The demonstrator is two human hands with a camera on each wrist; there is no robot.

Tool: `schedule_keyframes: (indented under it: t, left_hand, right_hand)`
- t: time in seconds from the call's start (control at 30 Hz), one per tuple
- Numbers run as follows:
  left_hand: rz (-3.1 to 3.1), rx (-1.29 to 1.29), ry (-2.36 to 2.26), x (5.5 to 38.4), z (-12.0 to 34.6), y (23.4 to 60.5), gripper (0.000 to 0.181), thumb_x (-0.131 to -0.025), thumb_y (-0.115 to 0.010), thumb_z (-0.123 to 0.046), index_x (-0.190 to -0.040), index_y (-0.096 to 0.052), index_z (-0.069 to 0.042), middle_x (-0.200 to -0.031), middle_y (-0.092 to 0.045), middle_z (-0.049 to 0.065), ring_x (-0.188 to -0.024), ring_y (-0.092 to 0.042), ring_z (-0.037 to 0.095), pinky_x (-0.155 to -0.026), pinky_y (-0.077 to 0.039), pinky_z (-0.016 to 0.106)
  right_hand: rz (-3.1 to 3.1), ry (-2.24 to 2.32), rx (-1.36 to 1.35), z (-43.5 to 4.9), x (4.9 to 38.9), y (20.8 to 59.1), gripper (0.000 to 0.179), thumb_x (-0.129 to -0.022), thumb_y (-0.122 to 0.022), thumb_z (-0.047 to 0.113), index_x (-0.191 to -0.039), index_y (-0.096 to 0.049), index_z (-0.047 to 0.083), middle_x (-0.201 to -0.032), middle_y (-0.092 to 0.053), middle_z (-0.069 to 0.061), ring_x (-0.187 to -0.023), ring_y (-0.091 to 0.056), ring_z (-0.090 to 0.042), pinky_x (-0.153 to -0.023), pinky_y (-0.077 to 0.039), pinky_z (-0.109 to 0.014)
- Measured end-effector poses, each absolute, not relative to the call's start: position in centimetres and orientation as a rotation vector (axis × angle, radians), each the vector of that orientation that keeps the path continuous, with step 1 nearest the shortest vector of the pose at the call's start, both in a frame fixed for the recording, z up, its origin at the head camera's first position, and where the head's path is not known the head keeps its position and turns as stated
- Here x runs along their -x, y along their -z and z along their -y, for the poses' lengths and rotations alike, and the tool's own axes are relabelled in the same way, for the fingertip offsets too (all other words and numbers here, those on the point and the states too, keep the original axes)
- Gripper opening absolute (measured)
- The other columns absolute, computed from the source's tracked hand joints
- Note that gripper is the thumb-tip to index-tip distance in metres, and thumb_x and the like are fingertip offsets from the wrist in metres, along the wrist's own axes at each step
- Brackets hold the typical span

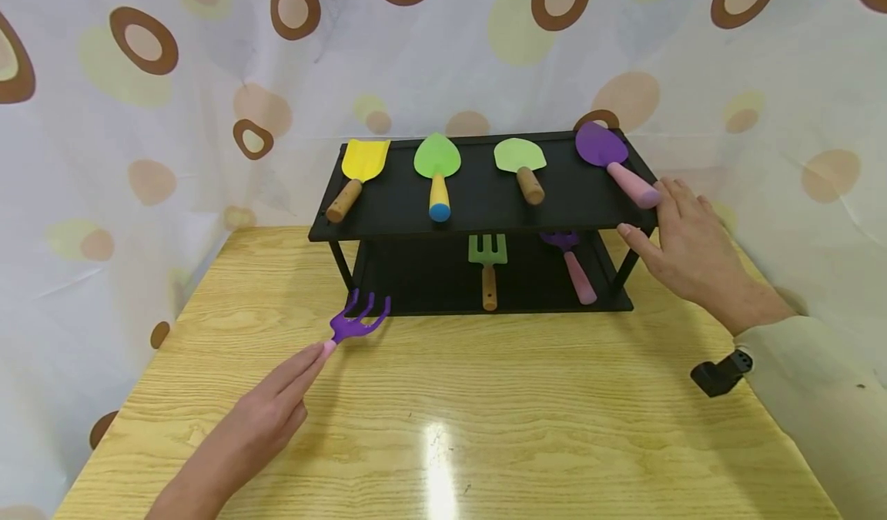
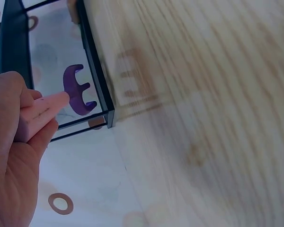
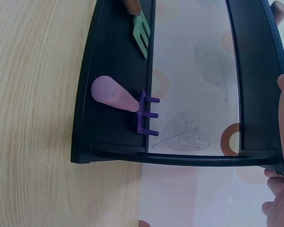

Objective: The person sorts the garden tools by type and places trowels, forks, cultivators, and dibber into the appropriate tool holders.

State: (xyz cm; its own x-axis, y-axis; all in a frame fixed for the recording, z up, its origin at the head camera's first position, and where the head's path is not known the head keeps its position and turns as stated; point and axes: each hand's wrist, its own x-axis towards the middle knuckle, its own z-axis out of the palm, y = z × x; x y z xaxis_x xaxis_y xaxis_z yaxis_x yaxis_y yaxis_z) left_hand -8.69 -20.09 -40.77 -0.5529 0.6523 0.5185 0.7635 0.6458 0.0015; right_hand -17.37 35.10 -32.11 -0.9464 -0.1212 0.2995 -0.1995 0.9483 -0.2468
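My left hand (image 1: 266, 408) grips the pink handle of a purple hand rake (image 1: 353, 323). In the head view its curved tines are at the front left corner of a black two-tier rack (image 1: 478, 216); the left wrist view shows the pink handle (image 2: 40, 113) between thumb and fingers. My right hand (image 1: 700, 254) holds the right front corner of the upper shelf, thumb at the front edge and fingers along the side. Close to those fingers lies the pink handle of a purple trowel (image 1: 601, 146). On the lower shelf lie a green fork (image 1: 489, 273) and a purple fork with pink handle (image 3: 114, 94).
The upper shelf also bears a yellow scoop (image 1: 363, 162), a green trowel (image 1: 437, 158) with a yellow handle, and a pale green shovel (image 1: 520, 154). The rack stands on a wood-grain table (image 1: 527, 412). A patterned curtain (image 1: 430, 58) hangs behind and at both sides.
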Motion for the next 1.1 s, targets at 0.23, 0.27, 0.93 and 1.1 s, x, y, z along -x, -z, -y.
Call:
schedule_keyframes:
  t: [0.23, 0.27, 0.93, 1.1]
  left_hand:
    - [2.369, 1.122, 0.283, 9.9, 18.7, 40.6, 0.054, -0.104, -0.017, -0.016, -0.139, -0.051, 0.008, -0.145, -0.053, 0.018, -0.124, -0.060, 0.029, -0.116, -0.025, 0.012]
    - [2.365, 1.126, 0.283, 10.1, 18.5, 40.6, 0.054, -0.104, -0.017, -0.016, -0.139, -0.051, 0.008, -0.145, -0.052, 0.018, -0.124, -0.060, 0.029, -0.116, -0.025, 0.012]
    - [2.324, 1.071, 0.204, 14.8, 15.0, 41.5, 0.054, -0.080, -0.063, 0.011, -0.133, -0.053, 0.015, -0.140, -0.056, 0.024, -0.124, -0.059, 0.035, -0.098, -0.054, 0.039]
    - [2.348, 1.028, 0.136, 15.6, 14.5, 41.6, 0.050, -0.082, -0.064, 0.009, -0.131, -0.055, 0.014, -0.140, -0.056, 0.024, -0.126, -0.058, 0.035, -0.099, -0.054, 0.038]
  right_hand:
    - [2.817, -0.398, -0.243, -35.3, 17.4, 32.2, 0.086, -0.103, -0.037, 0.051, -0.152, -0.012, -0.015, -0.159, -0.013, -0.036, -0.151, -0.008, -0.048, -0.122, -0.004, -0.064]
    - [2.815, -0.399, -0.244, -35.3, 17.4, 32.2, 0.086, -0.103, -0.037, 0.051, -0.152, -0.012, -0.014, -0.159, -0.014, -0.036, -0.151, -0.008, -0.049, -0.122, -0.004, -0.064]
    - [2.821, -0.393, -0.221, -35.1, 17.3, 32.1, 0.087, -0.103, -0.038, 0.053, -0.153, -0.012, -0.013, -0.160, -0.014, -0.034, -0.151, -0.009, -0.047, -0.123, -0.004, -0.062]
    - [2.815, -0.402, -0.223, -35.0, 17.3, 32.2, 0.087, -0.103, -0.037, 0.053, -0.153, -0.012, -0.013, -0.160, -0.014, -0.033, -0.152, -0.008, -0.046, -0.123, -0.003, -0.062]
